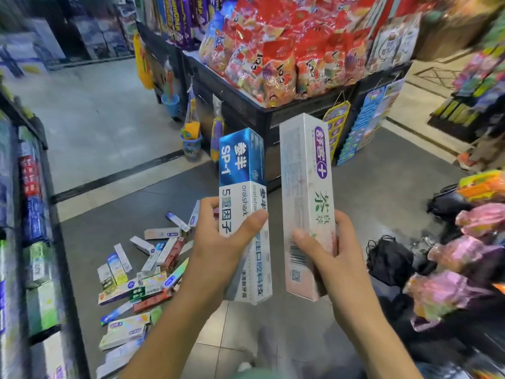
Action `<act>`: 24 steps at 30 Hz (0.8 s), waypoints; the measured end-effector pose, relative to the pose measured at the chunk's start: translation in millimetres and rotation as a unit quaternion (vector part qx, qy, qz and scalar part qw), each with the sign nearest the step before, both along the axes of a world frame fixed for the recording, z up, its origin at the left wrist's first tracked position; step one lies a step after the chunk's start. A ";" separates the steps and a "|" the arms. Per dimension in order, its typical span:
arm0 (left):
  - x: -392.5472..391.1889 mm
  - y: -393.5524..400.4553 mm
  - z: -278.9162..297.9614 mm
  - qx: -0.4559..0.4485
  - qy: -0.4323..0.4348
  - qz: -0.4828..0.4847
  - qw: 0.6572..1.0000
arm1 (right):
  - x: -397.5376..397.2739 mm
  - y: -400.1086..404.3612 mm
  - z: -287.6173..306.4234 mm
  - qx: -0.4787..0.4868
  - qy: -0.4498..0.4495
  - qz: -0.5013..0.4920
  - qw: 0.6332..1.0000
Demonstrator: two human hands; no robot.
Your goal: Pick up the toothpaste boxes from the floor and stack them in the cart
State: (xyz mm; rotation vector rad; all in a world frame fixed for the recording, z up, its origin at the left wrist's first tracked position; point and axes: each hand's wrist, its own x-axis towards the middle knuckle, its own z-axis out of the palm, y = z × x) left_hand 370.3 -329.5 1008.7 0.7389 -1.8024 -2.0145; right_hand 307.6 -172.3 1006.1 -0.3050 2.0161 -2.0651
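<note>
My left hand (218, 250) grips a blue-and-white toothpaste box (241, 170), held upright in front of me. My right hand (325, 255) grips a taller white box with a purple label (306, 170), upright beside the first and a little apart from it. Several more toothpaste boxes (142, 272) lie scattered on the grey floor at the lower left. The cart (30, 214), a black shelf frame with boxes stacked in it, stands at the left edge, blurred.
A black display stand (273, 116) heaped with red snack bags stands straight ahead. Small blue buckets (191, 146) hang at its corner. Packaged goods (451, 269) and dark bags (390, 258) crowd the right side. Bare floor (95, 110) stretches to the upper left.
</note>
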 end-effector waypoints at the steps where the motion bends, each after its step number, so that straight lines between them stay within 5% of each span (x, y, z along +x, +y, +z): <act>1: -0.9 4.3 0.7 0.009 0.006 -0.013 1.000 | 1.6 7.3 0.8 -0.004 0.002 -0.009 1.000; 10: -11.4 34.0 -8.7 0.027 0.053 -0.159 0.985 | 59.6 61.8 -8.2 0.006 0.020 -0.163 0.986; 24: 60.3 140.9 -27.8 0.021 0.057 -0.477 0.877 | 253.0 119.9 -22.6 0.034 -0.011 -0.473 0.881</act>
